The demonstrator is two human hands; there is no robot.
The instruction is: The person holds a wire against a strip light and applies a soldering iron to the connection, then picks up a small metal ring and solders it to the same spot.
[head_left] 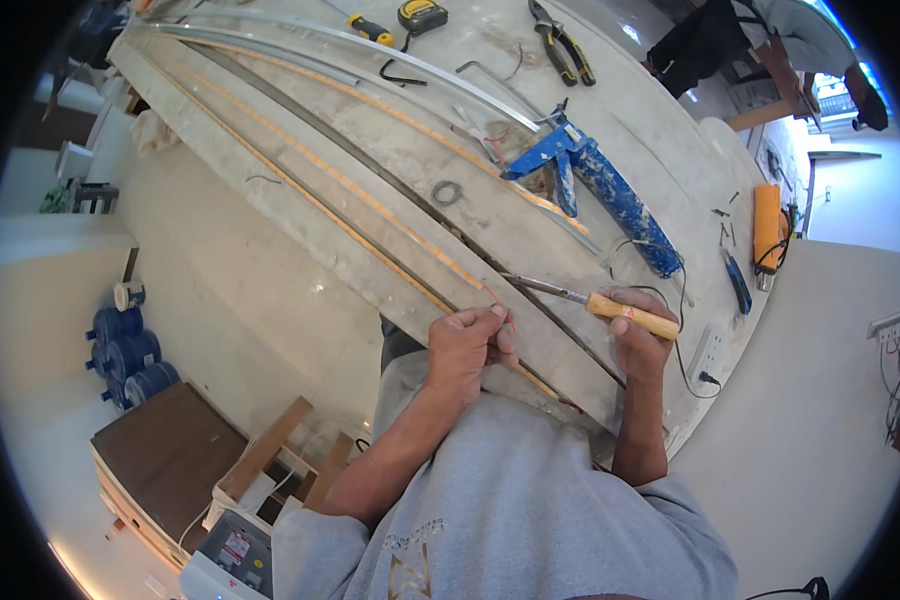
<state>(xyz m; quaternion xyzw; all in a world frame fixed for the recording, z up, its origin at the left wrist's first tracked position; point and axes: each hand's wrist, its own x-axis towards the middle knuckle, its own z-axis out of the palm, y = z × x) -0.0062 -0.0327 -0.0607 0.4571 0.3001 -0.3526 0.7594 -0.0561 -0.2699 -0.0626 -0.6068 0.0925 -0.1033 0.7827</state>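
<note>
My right hand (640,338) is closed round the wooden handle of a soldering iron (635,314). Its metal shaft points left across the work table (310,235), with the tip near the end of an LED strip (460,268). Thin red wire (511,318) comes off that end and runs to my left hand (462,348), whose thumb and forefinger pinch it. A second LED strip in a dark channel (390,268) passes beneath my left hand along the table's near edge. From the iron's handle a black cord loops down to a white power strip (708,352).
A blue caulking gun (620,205), pliers (560,45), a tape measure (422,15), a screwdriver (370,28) and an orange tool (767,228) lie on the table. Another person (705,45) is at upper right. Blue water jugs (130,355) stand on the floor at left.
</note>
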